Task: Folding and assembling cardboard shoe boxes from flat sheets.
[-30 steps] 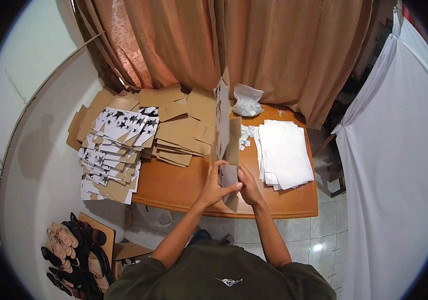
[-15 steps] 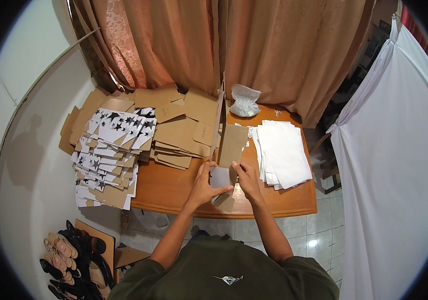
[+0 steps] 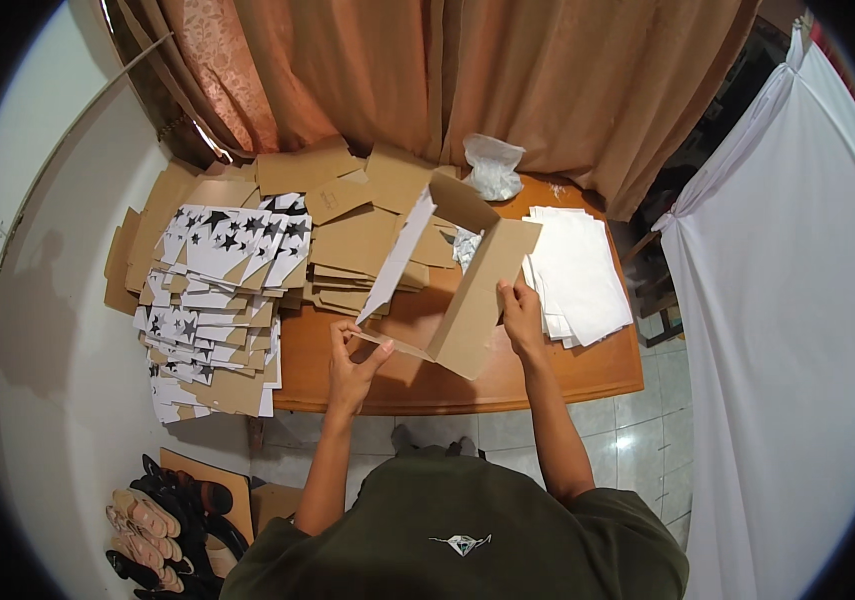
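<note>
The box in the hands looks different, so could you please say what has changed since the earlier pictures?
The box has spread from a narrow shape into a wide, open frame. The left hand has moved left, the right hand right; both still hold it. The papers and bag stay on the table.

This looks like a room in a home that serves as a small packing space. The domestic side shows in the long brown curtains [image 3: 568, 90] (a paler patterned panel [image 3: 223, 80] hangs at their left), the tiled floor [image 3: 638, 420] and the heap of shoes [image 3: 163, 530] at lower left. The packing side shows on the wooden worktop [image 3: 408, 395]: flat brown cardboard [image 3: 363, 245], a pile of star-patterned pieces [image 3: 213, 245], white sheets [image 3: 583, 280] and, held above, 1 open cardboard box [image 3: 483, 300].
</note>
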`<state>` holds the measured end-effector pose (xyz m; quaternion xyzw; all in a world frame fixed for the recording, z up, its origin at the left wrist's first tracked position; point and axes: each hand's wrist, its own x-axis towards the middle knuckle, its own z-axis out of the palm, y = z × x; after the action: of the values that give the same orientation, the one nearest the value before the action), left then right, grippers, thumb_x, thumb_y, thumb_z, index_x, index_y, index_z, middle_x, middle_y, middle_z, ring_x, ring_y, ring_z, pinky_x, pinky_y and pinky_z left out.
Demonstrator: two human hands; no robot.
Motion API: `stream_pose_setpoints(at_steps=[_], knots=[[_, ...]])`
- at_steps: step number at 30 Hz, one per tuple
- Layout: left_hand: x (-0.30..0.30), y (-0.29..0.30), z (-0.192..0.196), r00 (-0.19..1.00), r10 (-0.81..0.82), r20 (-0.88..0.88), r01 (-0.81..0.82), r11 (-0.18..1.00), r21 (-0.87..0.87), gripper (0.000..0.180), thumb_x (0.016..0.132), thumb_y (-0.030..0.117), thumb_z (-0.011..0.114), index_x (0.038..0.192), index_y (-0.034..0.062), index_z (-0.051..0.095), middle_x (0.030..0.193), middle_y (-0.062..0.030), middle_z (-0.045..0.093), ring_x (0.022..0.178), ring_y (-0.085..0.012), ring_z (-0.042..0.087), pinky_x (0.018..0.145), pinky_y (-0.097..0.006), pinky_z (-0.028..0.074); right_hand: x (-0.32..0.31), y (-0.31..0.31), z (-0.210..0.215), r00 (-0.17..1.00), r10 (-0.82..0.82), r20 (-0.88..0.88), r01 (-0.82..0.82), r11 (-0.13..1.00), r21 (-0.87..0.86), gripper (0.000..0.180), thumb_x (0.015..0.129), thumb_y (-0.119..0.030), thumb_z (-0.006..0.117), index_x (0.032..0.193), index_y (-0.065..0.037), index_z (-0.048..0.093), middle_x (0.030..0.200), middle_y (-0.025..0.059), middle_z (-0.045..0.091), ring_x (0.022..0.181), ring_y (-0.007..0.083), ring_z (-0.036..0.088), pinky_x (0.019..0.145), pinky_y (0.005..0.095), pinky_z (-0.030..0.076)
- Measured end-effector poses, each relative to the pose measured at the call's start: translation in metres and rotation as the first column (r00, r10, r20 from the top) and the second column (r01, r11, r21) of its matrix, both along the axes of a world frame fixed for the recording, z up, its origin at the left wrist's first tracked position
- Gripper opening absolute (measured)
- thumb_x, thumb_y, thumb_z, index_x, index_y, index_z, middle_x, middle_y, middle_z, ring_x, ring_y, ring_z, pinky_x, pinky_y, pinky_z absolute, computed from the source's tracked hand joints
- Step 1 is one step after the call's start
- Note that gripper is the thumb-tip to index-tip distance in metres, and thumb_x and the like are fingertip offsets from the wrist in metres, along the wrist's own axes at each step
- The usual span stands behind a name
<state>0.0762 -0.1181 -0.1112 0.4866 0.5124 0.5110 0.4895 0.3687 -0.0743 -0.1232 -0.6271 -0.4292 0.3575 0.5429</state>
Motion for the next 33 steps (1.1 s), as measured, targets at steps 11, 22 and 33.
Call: stream_pose_setpoints(at_steps=[11, 22, 33], knots=[[-0.018, -0.013, -0.044, 0.937, -0.091, -0.336, 0.048, 0.99, -0.134, 0.074, 0.085, 0.059, 0.075, 0.119, 0.0042, 0.04, 0.117, -0.0231, 0.053, 0.111, -0.0361, 0.056, 0.096, -0.048, 0.046, -0.01, 0.006, -0.069, 0.989, 0.057, 0.138, -0.052, 0.998, -0.037, 0.037, 0.102, -0.026, 0.056, 0.101, 0.009, 0.068, 0.077, 0.0129, 0.069, 0.059, 0.0171, 0.062, 0.056, 0.0363, 0.051], [0.047, -0.003, -0.068, 0.687, -0.345, -0.64, 0.229, 0.938, -0.26, 0.077, 0.089, 0.07, 0.058, 0.125, 0.0034, 0.045, 0.128, -0.027, 0.052, 0.118, -0.0446, 0.054, 0.095, -0.053, 0.045, 0.012, 0.001, -0.046, 0.748, 0.049, 0.662, 0.063, 0.988, -0.144, 0.028, 0.097, -0.017, 0.053, 0.101, 0.008, 0.065, 0.089, 0.0299, 0.07, 0.084, 0.0402, 0.071, 0.073, 0.0498, 0.054], [0.116, 0.028, -0.077, 0.752, -0.266, -0.603, 0.335, 0.942, 0.003, 0.059, 0.095, 0.055, 0.061, 0.117, 0.0007, 0.052, 0.126, -0.0245, 0.052, 0.121, -0.0416, 0.05, 0.099, -0.051, 0.041, 0.065, 0.031, -0.101, 0.668, 0.296, 0.683, -0.062, 0.937, -0.345, 0.045, 0.099, -0.025, 0.054, 0.13, 0.007, 0.053, 0.105, 0.0298, 0.065, 0.095, 0.0462, 0.065, 0.084, 0.0518, 0.054]])
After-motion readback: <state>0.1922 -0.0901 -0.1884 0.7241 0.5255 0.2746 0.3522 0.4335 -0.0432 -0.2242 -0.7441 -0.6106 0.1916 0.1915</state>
